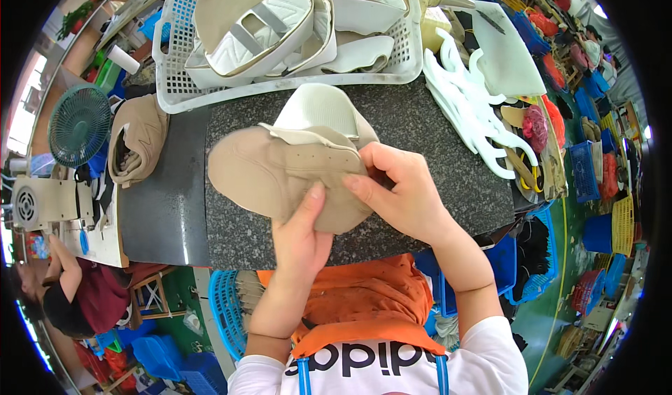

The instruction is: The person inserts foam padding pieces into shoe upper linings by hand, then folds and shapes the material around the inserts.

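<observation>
A beige shoe upper (259, 167) with a row of small eyelet holes is held up over the dark speckled tabletop. Its white lining (318, 108) shows at the far side. My left hand (302, 230) grips it from below, thumb pressed on the near face and the fingers hidden behind. With thumb and bent index finger, my right hand (402, 192) pinches the upper's right edge.
A white plastic basket (287, 85) of sewn uppers stands at the back. Several white curved strips (465, 101) lie at the right, near yellow-handled scissors (537, 178). More beige uppers (136, 139) and a green fan (79, 124) are at left. Another person (84, 293) sits lower left.
</observation>
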`<action>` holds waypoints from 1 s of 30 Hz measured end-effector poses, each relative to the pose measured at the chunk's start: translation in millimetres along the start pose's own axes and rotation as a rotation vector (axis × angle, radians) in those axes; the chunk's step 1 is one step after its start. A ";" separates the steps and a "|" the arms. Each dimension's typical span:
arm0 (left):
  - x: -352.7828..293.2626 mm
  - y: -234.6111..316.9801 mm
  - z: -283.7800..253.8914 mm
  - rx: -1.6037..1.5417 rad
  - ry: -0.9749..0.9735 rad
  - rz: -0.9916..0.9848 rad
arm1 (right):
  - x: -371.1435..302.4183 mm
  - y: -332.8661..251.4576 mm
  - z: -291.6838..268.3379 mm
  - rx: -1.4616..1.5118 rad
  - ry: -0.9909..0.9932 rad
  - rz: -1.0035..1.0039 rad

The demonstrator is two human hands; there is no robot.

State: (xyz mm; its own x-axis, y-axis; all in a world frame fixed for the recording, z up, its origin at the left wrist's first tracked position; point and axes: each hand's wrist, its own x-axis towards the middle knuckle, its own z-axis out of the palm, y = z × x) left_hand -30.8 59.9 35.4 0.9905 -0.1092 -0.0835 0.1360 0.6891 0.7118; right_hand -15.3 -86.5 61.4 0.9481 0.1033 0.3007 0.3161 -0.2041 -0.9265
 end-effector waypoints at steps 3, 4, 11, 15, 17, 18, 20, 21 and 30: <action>-3.5 -1.8 -1.6 -0.004 -0.007 -0.019 | -1.3 -1.4 -4.0 -0.141 -0.054 -0.130; -3.3 -1.6 -0.2 0.014 -0.027 -0.024 | -3.6 -1.7 -4.4 -0.109 -0.057 -0.102; 7.4 7.8 -6.3 -0.104 -0.330 -0.083 | -7.7 -1.2 -7.1 0.102 -0.213 0.217; -0.8 9.9 -22.7 0.049 -0.202 0.009 | -11.6 8.9 -8.4 0.108 -0.258 0.207; 6.0 4.5 -46.5 0.719 0.003 0.459 | -13.0 15.2 -8.6 -0.237 -0.020 -0.152; 6.3 12.6 -42.5 0.727 0.026 0.446 | -16.3 22.9 -17.3 -0.242 0.157 -0.172; 15.7 28.9 -30.9 1.995 -0.366 0.176 | -36.1 28.5 -34.1 -0.248 0.519 -0.218; 12.9 19.6 -47.1 1.990 -0.516 0.160 | -42.1 23.5 -36.4 -0.034 0.628 -0.432; -12.4 -14.5 -96.8 1.479 -0.378 0.266 | -45.5 -24.4 47.3 -0.407 -0.372 -0.394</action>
State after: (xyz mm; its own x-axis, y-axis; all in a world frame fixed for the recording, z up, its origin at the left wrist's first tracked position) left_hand -43.1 120.7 -41.4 0.8884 -0.4281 0.1658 -0.4035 -0.5559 0.7268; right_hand -67.7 -40.2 59.7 0.7074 0.5583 0.4336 0.6927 -0.4251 -0.5827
